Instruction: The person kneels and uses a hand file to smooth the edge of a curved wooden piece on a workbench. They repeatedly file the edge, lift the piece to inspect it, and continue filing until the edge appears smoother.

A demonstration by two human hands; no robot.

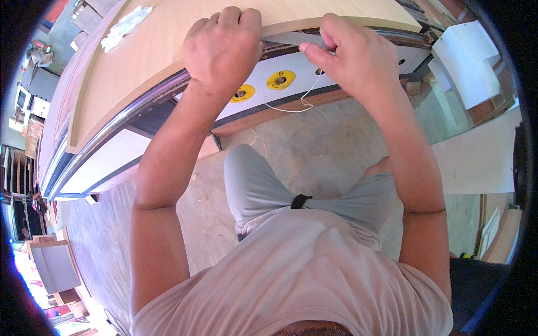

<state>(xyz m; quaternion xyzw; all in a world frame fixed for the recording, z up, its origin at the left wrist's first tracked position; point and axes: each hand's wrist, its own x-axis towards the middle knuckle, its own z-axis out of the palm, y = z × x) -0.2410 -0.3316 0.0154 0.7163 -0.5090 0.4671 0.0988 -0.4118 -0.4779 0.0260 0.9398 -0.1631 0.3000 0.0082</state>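
A light wood-grain panel (294,10) lies across the machine bench before me. My left hand (227,46) is curled into a fist over the panel's near edge; its fingertips are hidden, so I cannot tell what it holds. My right hand (357,50) is at the same edge farther right, thumb and forefinger a little apart, the other fingers hidden. A thin pale strand (290,111) hangs in a loop below my right hand, in front of the bench. Its upper end lies near the thumb and a dark hole; whether it is held I cannot tell.
The bench's white front panel (256,88) carries round yellow switch plates (280,80). A dark metal rail (126,110) runs under the wood panel. Crumpled white material (126,28) lies on its left. A white block-like object (466,63) stands right. Concrete floor (311,143) lies below.
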